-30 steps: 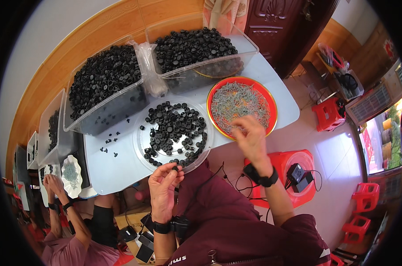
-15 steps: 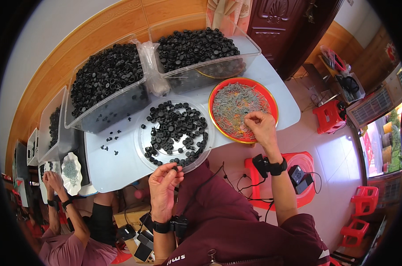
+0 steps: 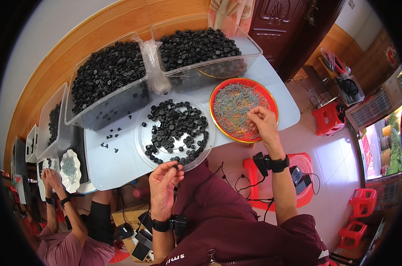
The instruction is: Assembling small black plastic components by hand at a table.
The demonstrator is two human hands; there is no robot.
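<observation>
a small black cap (image 3: 178, 167) is pinched by the left hand (image 3: 164, 184) beside the clear tray (image 3: 141, 133); screws (image 3: 236, 106) in the red plate (image 3: 215, 95) are pinched by the right hand (image 3: 263, 124).

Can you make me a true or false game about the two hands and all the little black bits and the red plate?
1. The right hand is over the red plate of thin grey pieces. True.
2. The left hand is reaching into the big clear bins at the back. False: it is at the near edge of the clear round tray, pinching a small black piece.
3. The round tray holds black ring-shaped parts. True.
4. The red plate is full of black parts. False: it holds grey, pin-like pieces.
5. Nobody else is at the table. False: another person's hands work at the left, near a small white dish.
</observation>
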